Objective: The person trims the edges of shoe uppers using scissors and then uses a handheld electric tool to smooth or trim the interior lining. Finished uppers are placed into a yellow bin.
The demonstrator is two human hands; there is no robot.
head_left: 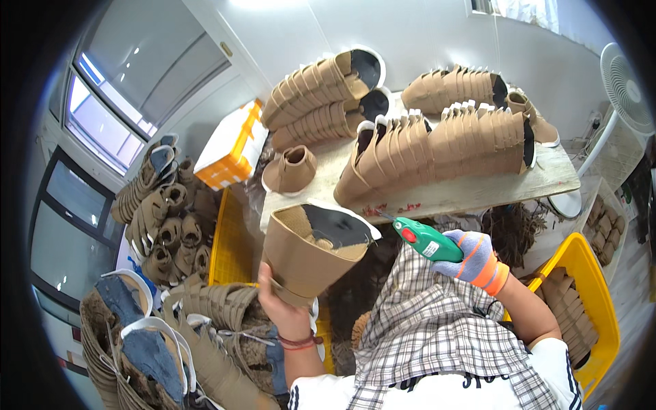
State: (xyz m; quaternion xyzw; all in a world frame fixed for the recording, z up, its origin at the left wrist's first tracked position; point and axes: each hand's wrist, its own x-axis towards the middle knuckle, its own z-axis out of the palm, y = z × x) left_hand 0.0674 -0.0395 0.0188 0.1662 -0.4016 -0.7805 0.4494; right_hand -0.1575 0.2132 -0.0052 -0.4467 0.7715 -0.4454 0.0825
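Note:
In my bare left hand (pixel 281 306) is a tan boot upper (pixel 311 263), tilted with its opening up. Inside it shows a dark lining with a white edge and a rough tan patch. My right hand (pixel 471 258), in a grey-blue and orange glove, grips green electric scissors (pixel 429 240) with a red button. Their thin tip points left toward the boot upper's white edge and stays a little apart from it. Beyond both hands, nested rows of tan boot uppers (pixel 437 150) lie on a pale worn tabletop (pixel 471 196).
A single boot upper (pixel 290 171) stands on the table's left corner. Piles of fleece-lined uppers (pixel 205 328) crowd my left side, near a yellow crate (pixel 231 239). Another yellow crate (pixel 605 328) with uppers is at right. A white-orange box (pixel 232 143) and white fan (pixel 625 85) stand farther back.

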